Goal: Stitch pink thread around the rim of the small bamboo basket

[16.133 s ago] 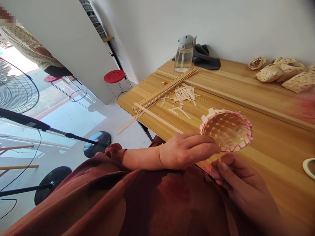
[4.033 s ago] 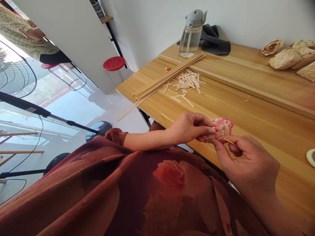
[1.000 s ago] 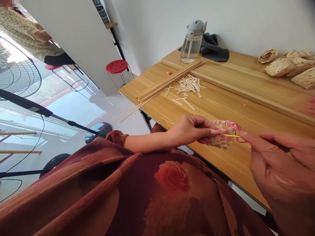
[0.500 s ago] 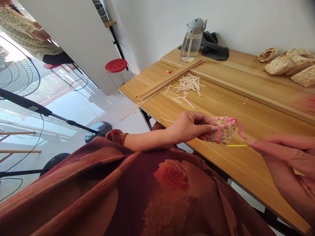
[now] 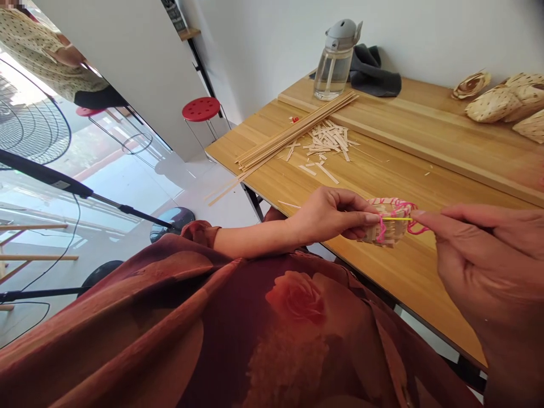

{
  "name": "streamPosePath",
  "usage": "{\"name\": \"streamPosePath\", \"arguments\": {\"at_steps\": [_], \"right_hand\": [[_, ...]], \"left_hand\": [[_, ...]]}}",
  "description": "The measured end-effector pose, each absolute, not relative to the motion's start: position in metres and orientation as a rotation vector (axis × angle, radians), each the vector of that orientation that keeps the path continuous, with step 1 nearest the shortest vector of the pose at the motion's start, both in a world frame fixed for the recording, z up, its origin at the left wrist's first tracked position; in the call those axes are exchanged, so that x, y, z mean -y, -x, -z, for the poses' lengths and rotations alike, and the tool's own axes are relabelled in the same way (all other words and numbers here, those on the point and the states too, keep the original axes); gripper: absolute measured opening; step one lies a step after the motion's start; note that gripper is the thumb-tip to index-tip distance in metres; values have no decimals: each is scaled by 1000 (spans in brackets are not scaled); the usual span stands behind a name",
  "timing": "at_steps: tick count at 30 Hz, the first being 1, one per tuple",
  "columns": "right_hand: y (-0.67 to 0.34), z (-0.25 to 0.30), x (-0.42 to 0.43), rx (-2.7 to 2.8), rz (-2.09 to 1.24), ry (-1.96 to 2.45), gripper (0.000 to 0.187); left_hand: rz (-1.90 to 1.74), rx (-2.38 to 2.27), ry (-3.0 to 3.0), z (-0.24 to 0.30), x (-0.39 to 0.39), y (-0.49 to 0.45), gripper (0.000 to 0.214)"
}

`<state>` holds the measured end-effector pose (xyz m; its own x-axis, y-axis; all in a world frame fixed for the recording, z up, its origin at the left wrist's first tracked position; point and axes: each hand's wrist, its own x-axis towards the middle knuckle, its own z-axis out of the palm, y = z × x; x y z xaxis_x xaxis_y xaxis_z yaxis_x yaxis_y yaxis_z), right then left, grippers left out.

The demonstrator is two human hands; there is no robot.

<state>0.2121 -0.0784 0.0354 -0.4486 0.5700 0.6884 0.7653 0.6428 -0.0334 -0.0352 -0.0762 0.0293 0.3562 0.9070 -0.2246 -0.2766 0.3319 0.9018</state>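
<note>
Between thumb and fingers, my left hand (image 5: 335,215) pinches the near-left rim of a small woven basket (image 5: 393,235). Pink yarn (image 5: 419,228) is wound over the basket's rim, with a loop hanging at its right side. My right hand (image 5: 480,249) is closed in a pinch on a thin yellow needle (image 5: 397,219). The needle points left, lying across the front of the basket near the rim, its tip close to my left thumb. Whether the tip passes through the weave I cannot tell. My left fingers are partly hidden behind the basket.
On the wooden table (image 5: 425,283) lie a bundle of long strips (image 5: 297,133) and a pile of short strip pieces (image 5: 329,139). Behind them are a water bottle (image 5: 334,68), a dark cloth (image 5: 376,73) and woven pieces (image 5: 495,105). A red stool (image 5: 201,109) and a fan (image 5: 34,119) stand left; a person sits beyond.
My right hand has moved left and up to the basket, bringing the yellow needle from below it to near the rim. The pink yarn now hangs in a slack loop. My left hand keeps its hold.
</note>
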Motion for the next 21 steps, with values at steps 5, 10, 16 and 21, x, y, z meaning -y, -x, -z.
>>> {"name": "streamPosePath", "arguments": {"at_steps": [5,10,16,21], "right_hand": [[-205,-37,80,2219,521,833,49],[-205,-38,80,2217,515,788,44],[-201,-43,87,2234,577,787,42],[-195,-42,92,2213,634,764,42]], "left_hand": [[-898,-858,-866,-29,75,35,43],[-871,-822,-838,-30,72,34,36],[-847,-795,-833,-35,72,34,27],[-828,-820,-837,-36,75,33,23]]}}
